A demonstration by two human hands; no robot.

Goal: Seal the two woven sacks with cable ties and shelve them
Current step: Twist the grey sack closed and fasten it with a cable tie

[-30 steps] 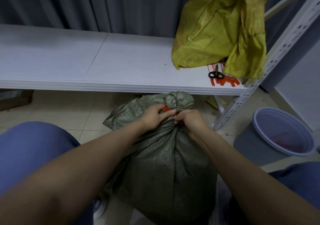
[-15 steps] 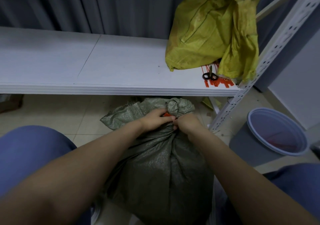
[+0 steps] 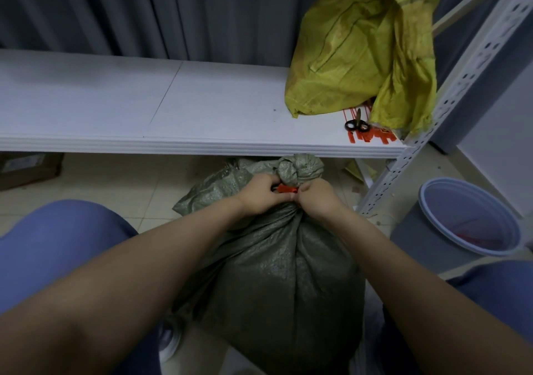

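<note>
Tightening the orange cable tie (image 3: 285, 188) around the neck of the green sack (image 3: 284, 273), which stands on the floor (image 3: 115, 190) by the shelf (image 3: 138, 103), we pinch the tie with left grip (image 3: 261, 194) and right grip (image 3: 315, 200); we should pull its tail straight and hold the neck bunched.

Grey-green woven sack (image 3: 277, 270); yellow sack (image 3: 357, 48); orange-red cable ties (image 3: 372, 137); black-handled scissors (image 3: 357, 125); white shelf (image 3: 144, 106); pale blue bin (image 3: 461, 224); grey curtain (image 3: 173, 11).
</note>
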